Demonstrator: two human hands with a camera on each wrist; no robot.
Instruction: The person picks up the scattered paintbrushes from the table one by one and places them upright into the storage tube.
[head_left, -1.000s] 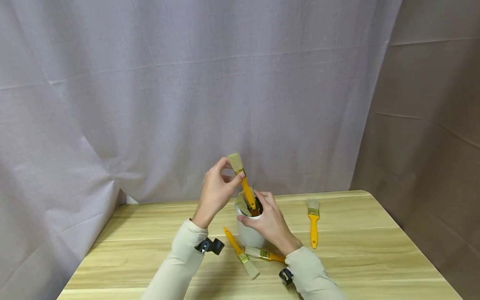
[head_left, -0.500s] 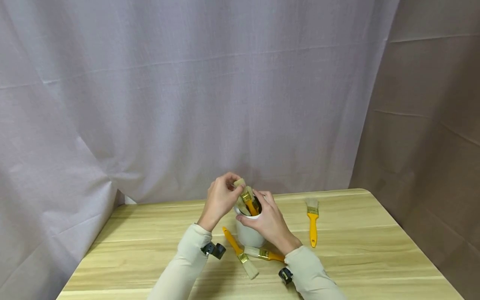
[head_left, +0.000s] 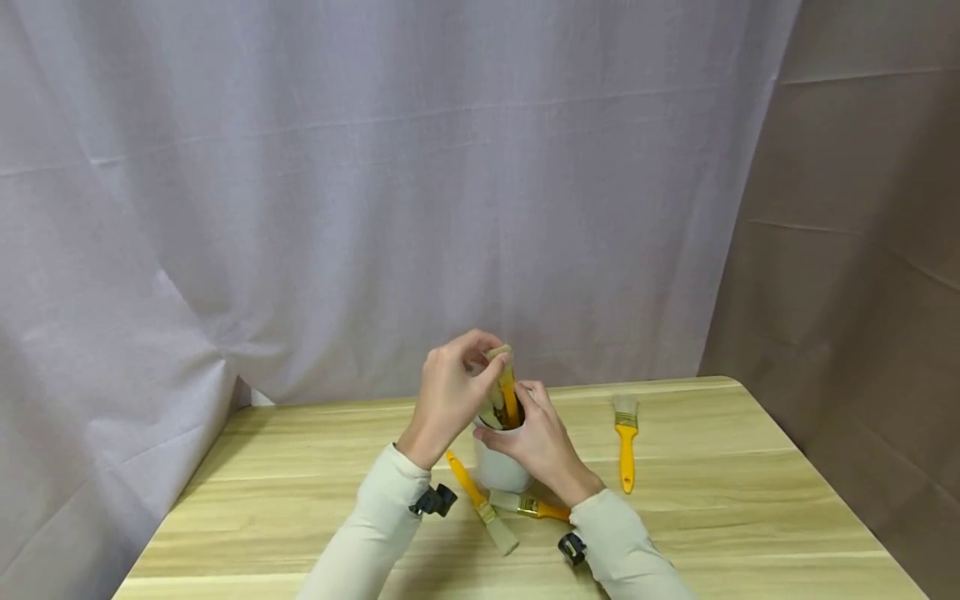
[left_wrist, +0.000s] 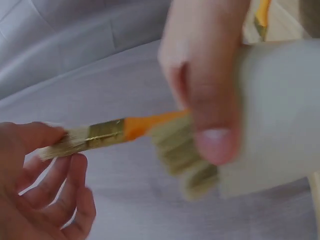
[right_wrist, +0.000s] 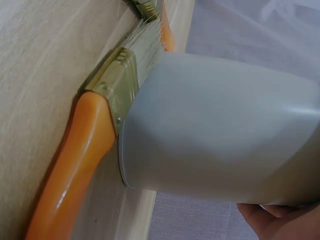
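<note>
The brush (head_left: 504, 379) stands nearly upright, bristles up under the left hand (head_left: 450, 396) and orange handle running down into the white cup (head_left: 498, 467) just below and to the right of that grip; the left is the nearer hand. Its thumb and fingertips pinch the bristle end by the ferrule (left_wrist: 102, 134), the other fingers loosely curled. The right hand (head_left: 536, 442) wraps the cup's side on the counter (head_left: 712, 517), thumb pressed on the wall near the rim, beside other bristles poking out.
</note>
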